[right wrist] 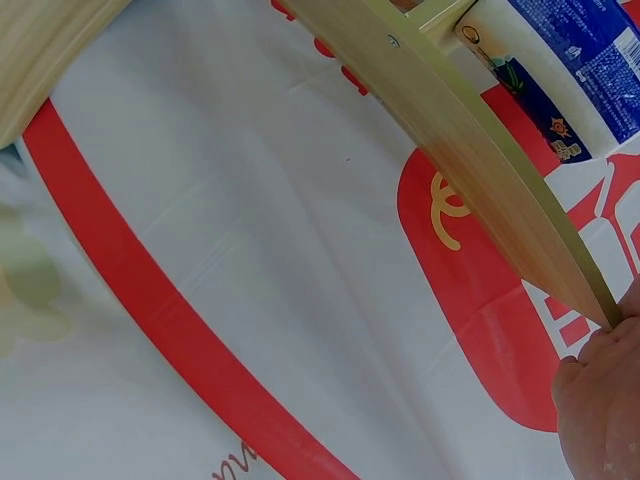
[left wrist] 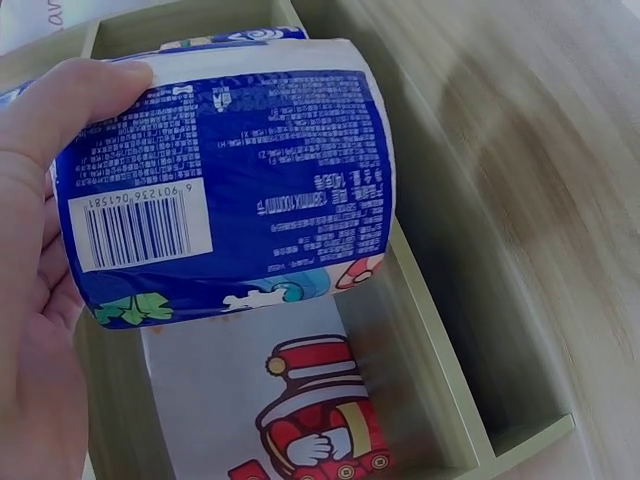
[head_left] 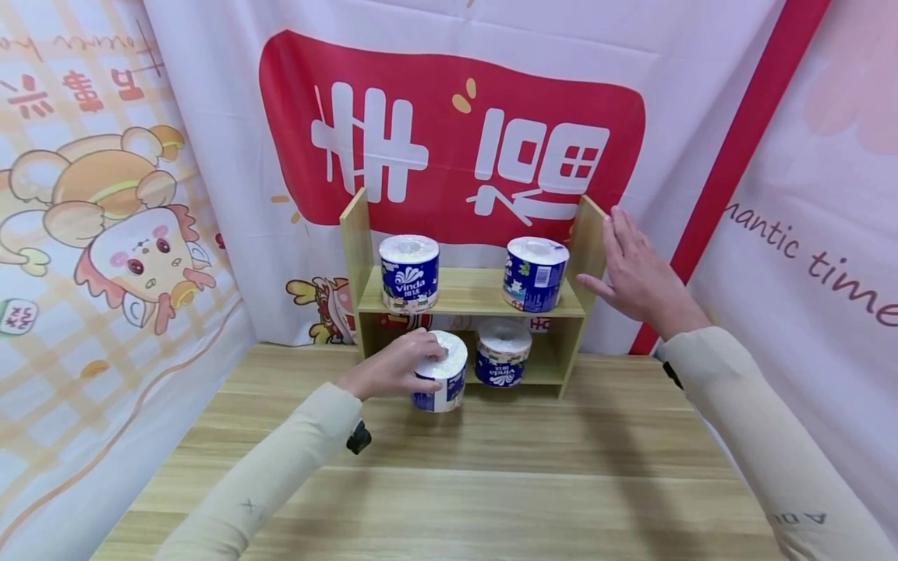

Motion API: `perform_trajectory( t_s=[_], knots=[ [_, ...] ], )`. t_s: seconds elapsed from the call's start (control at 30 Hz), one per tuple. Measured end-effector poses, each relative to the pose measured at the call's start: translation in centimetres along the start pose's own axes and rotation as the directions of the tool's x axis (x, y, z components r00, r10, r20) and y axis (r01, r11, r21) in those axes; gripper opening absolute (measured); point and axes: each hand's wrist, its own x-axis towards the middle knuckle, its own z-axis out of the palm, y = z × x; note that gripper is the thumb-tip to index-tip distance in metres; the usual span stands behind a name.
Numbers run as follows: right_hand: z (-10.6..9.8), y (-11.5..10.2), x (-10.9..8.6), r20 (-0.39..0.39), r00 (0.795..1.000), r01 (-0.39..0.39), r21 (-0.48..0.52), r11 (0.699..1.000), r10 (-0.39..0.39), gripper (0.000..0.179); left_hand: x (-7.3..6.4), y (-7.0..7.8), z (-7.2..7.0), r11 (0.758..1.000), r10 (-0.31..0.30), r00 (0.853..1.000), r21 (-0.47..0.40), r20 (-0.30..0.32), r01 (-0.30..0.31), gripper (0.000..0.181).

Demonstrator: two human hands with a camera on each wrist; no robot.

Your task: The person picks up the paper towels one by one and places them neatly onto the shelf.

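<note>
My left hand (head_left: 400, 365) grips a blue-and-white toilet paper roll (head_left: 449, 383), fingertips at the core hole and thumb on the wrapper. This roll is in front of the small wooden shelf (head_left: 470, 290), at lower-tier height. In the left wrist view, the roll's barcode side (left wrist: 230, 190) shows, with the thumb (left wrist: 115, 85) along its edge. My right hand (head_left: 634, 273), fingers straight, rests against the shelf's right side panel (head_left: 589, 249); in the right wrist view it is partly cut off beside the panel's end (right wrist: 560, 265).
Two more rolls stand on the upper tier, one at left (head_left: 410, 276) and one at right (head_left: 536, 276). Another roll (head_left: 503, 354) is on the lower tier, right of the held one. A wooden table (head_left: 449, 499) lies below, and printed cloth (head_left: 449, 23) hangs behind the shelf.
</note>
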Motion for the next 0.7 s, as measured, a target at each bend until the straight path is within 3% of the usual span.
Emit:
perform_trajectory(
  t_s=[0.17,0.43,0.7],
  knots=[
    [0.0,0.2,0.0,-0.006,1.0,0.006,-0.011,1.0,-0.006,0.107,0.9,-0.2,0.3,1.0,-0.024,1.0,-0.002,0.001,0.024,0.033],
    [0.2,0.2,0.0,-0.008,1.0,0.006,-0.005,1.0,-0.006,0.106,1.8,-0.5,0.9,1.0,-0.013,1.0,0.023,-0.017,0.013,0.032],
    [0.3,0.2,0.1,-0.014,1.0,0.008,-0.008,1.0,-0.008,0.106,2.2,-1.3,1.6,0.998,-0.057,0.998,0.034,-0.037,0.058,0.031]
  ],
)
